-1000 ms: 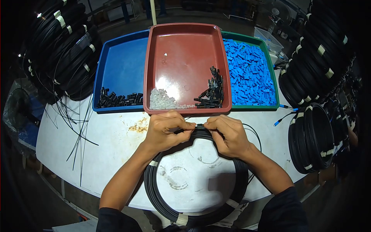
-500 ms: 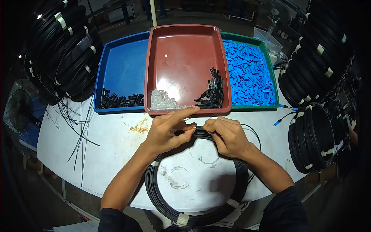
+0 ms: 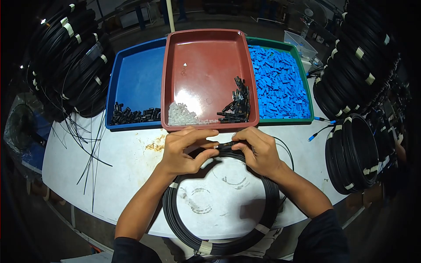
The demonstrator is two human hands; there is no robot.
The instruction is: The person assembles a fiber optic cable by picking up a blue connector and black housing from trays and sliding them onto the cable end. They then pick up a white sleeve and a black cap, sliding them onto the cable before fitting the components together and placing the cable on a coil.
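Both my hands meet over the far side of a coil of black cable (image 3: pixel 170 210) on the table. In the fingers of my right hand (image 3: pixel 259 151) is a short black connector (image 3: pixel 226 145), held in a pinch. My left hand (image 3: pixel 186 151) is at the connector's left end, its index finger stretched out above. A tiny whitish piece (image 3: pixel 216 147) shows between its thumb and another fingertip; its exact kind is too small to make out. Pale tape bands (image 3: pixel 207 247) wrap the coil.
A red tray (image 3: pixel 206 57) holds clear small pieces and black connectors. A blue tray (image 3: pixel 138 79) with black parts and a green tray (image 3: pixel 308 98) of blue connectors flank it. Cable coils are stacked left (image 3: pixel 66 65) and right (image 3: pixel 353 153).
My left thumb and index finger have spread further apart. More of the black connector shows between my hands. The whole view has shifted slightly.
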